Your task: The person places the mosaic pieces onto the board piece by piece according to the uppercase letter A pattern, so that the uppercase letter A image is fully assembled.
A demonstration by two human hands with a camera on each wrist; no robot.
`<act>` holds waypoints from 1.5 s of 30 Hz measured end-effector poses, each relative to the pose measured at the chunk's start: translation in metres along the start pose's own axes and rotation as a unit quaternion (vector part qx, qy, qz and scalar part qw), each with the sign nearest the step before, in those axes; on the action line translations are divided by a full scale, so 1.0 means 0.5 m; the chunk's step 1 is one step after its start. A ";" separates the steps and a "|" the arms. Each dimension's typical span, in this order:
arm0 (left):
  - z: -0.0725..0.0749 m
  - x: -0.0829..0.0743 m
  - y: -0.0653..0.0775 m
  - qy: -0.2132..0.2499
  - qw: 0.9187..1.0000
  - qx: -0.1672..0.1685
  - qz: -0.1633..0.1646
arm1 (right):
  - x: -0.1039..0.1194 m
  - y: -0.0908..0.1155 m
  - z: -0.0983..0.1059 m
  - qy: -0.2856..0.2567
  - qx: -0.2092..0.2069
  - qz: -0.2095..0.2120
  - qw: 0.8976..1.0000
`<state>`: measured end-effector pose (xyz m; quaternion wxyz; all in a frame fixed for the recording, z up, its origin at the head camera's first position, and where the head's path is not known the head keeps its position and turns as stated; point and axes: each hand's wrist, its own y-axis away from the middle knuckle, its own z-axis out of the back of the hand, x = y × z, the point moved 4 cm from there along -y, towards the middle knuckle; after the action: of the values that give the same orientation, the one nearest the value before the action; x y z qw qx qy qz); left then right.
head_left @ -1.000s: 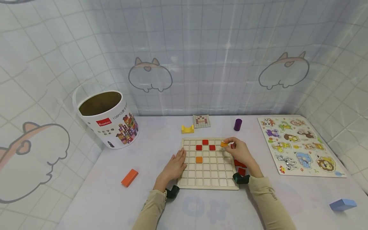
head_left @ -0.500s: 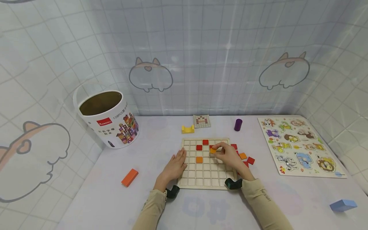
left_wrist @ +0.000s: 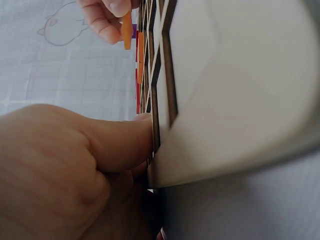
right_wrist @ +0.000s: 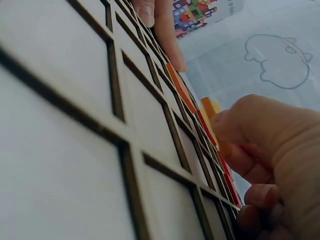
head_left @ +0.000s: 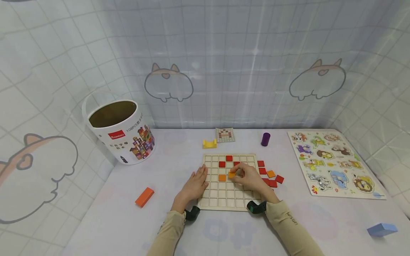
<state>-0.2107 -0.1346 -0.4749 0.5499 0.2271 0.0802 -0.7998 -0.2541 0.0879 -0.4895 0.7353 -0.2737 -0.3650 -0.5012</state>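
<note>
In the head view, a wooden grid board (head_left: 230, 202) lies in front of me. My left hand (head_left: 193, 185) rests along its left edge with the fingers extended. Between thumb and fingertips, my right hand (head_left: 250, 176) pinches an orange square tile (head_left: 231, 175), close over the cells near the board's middle. Just left of it sits another orange tile (head_left: 222, 177) in a cell. Farther back are red tiles (head_left: 222, 164) in cells, one partly covered by my right hand. From the left wrist view, the pinched tile (left_wrist: 127, 31) is tilted on edge above the grid.
Loose red and orange tiles (head_left: 271, 174) lie right of the board. Behind it are a yellow block (head_left: 209, 144), a pattern card (head_left: 225, 135) and a purple cylinder (head_left: 265, 139). A white bucket (head_left: 141, 117), an orange block (head_left: 144, 197), an animal puzzle (head_left: 330, 174) and a blue block (head_left: 382, 229) stand around.
My right hand has carried the orange tile from the board's back right corner leftward and nearer, beside the set orange tile. My left hand has stayed in place.
</note>
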 end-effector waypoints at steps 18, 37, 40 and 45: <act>-0.001 -0.002 0.001 -0.018 1.000 -0.001 0.008 | 0.013 0.006 -0.010 0.022 0.014 0.045 0.999; -0.002 0.000 -0.002 -0.023 1.000 -0.003 -0.001 | -0.025 0.012 0.097 -0.028 -0.045 0.015 0.998; -0.003 -0.001 -0.002 -0.024 1.000 -0.004 0.000 | -0.044 0.015 0.129 -0.018 -0.076 -0.004 0.997; -0.003 0.000 -0.002 -0.024 1.000 -0.005 0.002 | -0.082 0.023 0.174 -0.004 -0.104 -0.047 0.993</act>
<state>-0.2114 -0.1336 -0.4765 0.5540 0.2051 0.0705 -0.8037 -0.2755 0.1809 -0.4725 0.6770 -0.3332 -0.3267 -0.5692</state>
